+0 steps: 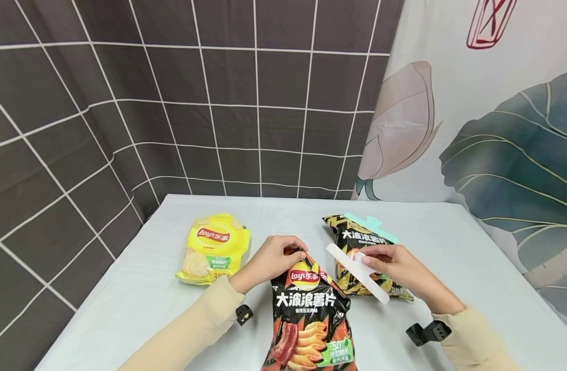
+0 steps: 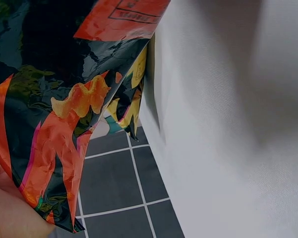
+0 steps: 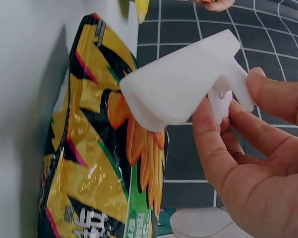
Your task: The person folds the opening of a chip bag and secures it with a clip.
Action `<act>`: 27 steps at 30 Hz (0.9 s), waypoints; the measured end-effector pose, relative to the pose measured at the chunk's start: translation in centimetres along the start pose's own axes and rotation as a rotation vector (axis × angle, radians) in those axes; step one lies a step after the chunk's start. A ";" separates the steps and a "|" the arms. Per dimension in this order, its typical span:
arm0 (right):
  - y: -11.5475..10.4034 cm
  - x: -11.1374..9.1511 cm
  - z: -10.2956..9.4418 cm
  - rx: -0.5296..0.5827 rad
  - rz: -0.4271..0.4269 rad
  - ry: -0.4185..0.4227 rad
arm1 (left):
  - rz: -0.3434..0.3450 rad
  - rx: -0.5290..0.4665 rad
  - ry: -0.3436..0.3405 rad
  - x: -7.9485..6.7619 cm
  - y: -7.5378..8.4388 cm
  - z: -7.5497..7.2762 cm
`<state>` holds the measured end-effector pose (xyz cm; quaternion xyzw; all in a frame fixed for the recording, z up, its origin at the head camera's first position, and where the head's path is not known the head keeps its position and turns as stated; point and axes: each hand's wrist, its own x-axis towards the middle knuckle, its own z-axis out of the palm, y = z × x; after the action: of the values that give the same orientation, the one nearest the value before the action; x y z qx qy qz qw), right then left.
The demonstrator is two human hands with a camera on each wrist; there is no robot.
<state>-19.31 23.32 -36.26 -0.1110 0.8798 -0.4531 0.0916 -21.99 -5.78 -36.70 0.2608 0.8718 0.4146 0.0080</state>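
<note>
Glossy black-and-orange bag (image 2: 54, 134) against the left grip (image 2: 14, 210)

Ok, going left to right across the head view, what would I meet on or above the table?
Yellow bag, left hand, red-black bag, white clip, right hand.

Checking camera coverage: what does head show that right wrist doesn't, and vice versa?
Head only: beige fabric sleeves, and the red Lay's logo on the glossy black-and-red foil chip bag.
Right wrist only: a small silvery part on the white plastic clip.
Both: that clip in the right hand, the gold-and-black foil chip bag, and the dark, white-gridded backdrop.
</note>
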 end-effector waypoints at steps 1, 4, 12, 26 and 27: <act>-0.1 0.0 0.1 0.011 0.003 -0.001 | 0.001 0.001 0.001 0.0 0.0 0.0; -0.4 0.1 0.6 0.044 0.012 -0.004 | 0.005 0.001 0.004 0.0 0.0 -0.1; -0.7 0.6 1.4 0.139 0.021 0.004 | 0.008 0.006 0.008 -0.1 -0.1 0.0; -1.3 1.1 2.7 0.108 -0.001 0.051 | 0.001 -0.016 0.002 -0.2 0.0 0.0; -1.3 1.1 2.7 0.108 -0.001 0.055 | 0.005 -0.018 0.003 -0.2 0.0 0.0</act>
<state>-19.55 20.14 -36.84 -0.0936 0.8562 -0.5028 0.0730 -21.85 -5.83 -36.76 0.2622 0.8675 0.4226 0.0081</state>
